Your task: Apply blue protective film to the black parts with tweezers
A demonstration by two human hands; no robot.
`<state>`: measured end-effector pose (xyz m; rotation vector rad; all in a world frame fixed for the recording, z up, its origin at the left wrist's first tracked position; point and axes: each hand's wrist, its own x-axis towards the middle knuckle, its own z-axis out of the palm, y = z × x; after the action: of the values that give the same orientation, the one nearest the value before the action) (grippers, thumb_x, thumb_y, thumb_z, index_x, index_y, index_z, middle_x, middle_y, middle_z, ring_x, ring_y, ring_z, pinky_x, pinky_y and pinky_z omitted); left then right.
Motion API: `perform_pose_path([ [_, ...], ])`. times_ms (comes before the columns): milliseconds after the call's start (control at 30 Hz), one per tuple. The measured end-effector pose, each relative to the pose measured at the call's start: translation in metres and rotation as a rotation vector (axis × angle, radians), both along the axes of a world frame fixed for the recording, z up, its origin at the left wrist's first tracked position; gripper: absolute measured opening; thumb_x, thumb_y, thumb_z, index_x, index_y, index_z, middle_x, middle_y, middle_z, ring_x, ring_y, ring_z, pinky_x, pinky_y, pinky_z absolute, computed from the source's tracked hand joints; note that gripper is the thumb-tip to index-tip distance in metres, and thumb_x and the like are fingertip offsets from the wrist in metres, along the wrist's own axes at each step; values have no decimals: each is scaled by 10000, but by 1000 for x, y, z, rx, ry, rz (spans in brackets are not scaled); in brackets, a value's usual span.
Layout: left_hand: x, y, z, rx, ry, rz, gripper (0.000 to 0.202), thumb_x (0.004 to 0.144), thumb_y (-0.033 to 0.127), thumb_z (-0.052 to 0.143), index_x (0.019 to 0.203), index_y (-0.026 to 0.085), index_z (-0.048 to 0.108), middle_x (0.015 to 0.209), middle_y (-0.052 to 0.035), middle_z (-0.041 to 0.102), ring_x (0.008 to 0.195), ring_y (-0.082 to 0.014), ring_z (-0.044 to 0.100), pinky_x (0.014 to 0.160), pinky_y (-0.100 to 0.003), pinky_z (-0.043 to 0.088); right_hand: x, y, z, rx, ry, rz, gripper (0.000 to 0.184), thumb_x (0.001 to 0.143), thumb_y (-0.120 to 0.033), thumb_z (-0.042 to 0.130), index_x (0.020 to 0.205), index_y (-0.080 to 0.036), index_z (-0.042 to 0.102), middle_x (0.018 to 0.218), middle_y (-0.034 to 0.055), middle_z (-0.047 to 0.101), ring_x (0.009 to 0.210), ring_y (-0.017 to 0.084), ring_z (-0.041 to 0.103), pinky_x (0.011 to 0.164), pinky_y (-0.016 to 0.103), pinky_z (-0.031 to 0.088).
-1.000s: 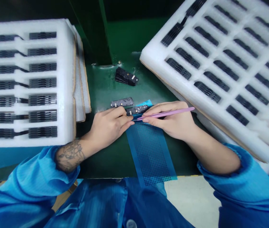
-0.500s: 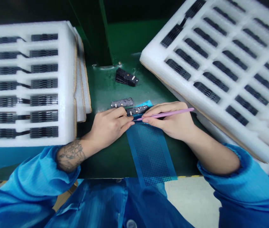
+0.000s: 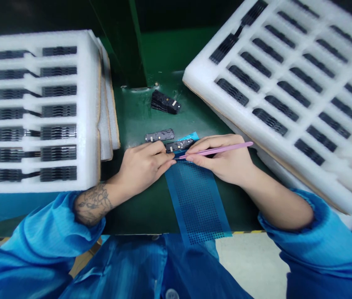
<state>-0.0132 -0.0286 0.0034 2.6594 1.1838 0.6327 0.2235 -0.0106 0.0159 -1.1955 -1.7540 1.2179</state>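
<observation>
Head view: black circuit module (image 3: 179, 145) lying on blue perforated film (image 3: 194, 199), left hand (image 3: 141, 166) fingers pressed onto its near edge, grip closed down, not lifting. Right hand (image 3: 222, 160) in tight pinch on pink tweezers (image 3: 216, 150), tips just beside left fingers. Second module (image 3: 159, 135) just behind; one stacked bundle (image 3: 165, 102) farther along green worktop (image 3: 145, 120). Two white foam trays flank: left tray (image 3: 85, 124), seven rows of two stacks; right tray (image 3: 194, 77), tilted.

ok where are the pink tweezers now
In the head view, the pink tweezers are held in the right hand, tips by the left hand, above the blue perforated sheet.
</observation>
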Motion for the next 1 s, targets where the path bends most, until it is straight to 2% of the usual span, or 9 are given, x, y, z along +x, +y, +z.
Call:
perform_pose_path([
  [267,-1,0,1,1,0,-1,197,991,337,607,973,219,765,829,16,687,708,-99,649,613,-239,490,0,0,0,-14,13,6,92,777,-311,843,813,-235,807,822,27,804,715,193,754,660,310,627],
  [400,0,0,1,5,-3,-1,183,982,330,622,970,215,764,825,19,687,702,-102,651,612,-241,496,0,-1,2,-37,12,-14,71,772,-297,844,797,-242,808,805,25,802,697,193,747,617,306,616],
  [500,0,0,0,11,-8,-4,173,969,335,640,988,212,760,841,16,688,710,-107,661,617,-242,506,1,-1,5,-65,37,-98,68,763,-292,848,798,-251,806,768,16,793,647,186,726,565,304,596],
  [633,-4,-1,0,7,-10,12,249,918,409,698,1065,214,744,879,-3,685,731,-130,673,634,-259,523,4,-1,10,-94,30,-339,114,780,-329,832,814,-228,791,755,25,781,665,191,729,585,301,594],
  [700,-4,0,3,11,-53,15,249,894,420,723,1023,208,746,856,-8,672,720,-132,660,628,-259,522,3,0,11,-85,-5,-424,129,773,-325,836,817,-216,783,761,33,779,674,194,731,585,296,590],
  [800,-2,5,6,79,-78,52,202,883,338,741,1032,202,735,961,-39,704,814,-164,658,710,-295,545,1,1,11,-63,-8,-426,116,768,-303,837,822,-219,777,764,31,775,649,180,714,572,289,579],
  [900,1,12,6,152,5,53,229,898,236,717,1124,205,713,1129,-49,724,888,-187,641,766,-328,552,0,2,8,-69,37,-422,118,760,-292,841,825,-220,773,765,29,770,650,175,710,578,287,574],
  [1000,2,15,4,186,43,9,186,898,215,715,1083,211,722,1087,-30,740,844,-179,619,723,-321,547,1,1,5,-84,100,-439,120,775,-288,827,847,-216,764,773,33,769,679,183,725,601,294,579],
])
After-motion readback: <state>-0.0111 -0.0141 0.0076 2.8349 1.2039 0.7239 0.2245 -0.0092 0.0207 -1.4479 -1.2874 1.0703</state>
